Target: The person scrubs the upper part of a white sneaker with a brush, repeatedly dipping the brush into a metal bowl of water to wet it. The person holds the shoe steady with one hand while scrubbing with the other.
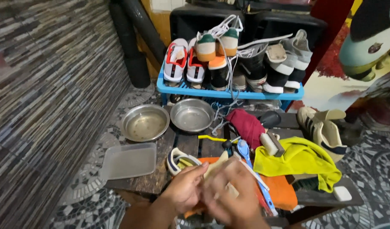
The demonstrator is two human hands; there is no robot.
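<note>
There is a single view, taken from the person's head and tilted forward and down over a low dark wooden table (152,180). The camera sits close: the left hand (184,188) and right hand (233,195) fill the bottom centre of the frame and are blurred. Farther off, at the top centre, the view reaches a blue shoe rack (229,94). A tiled wall (46,85) runs along the left of the frame, and patterned floor (369,169) shows at the lower right. No second view shares the scene.
</note>
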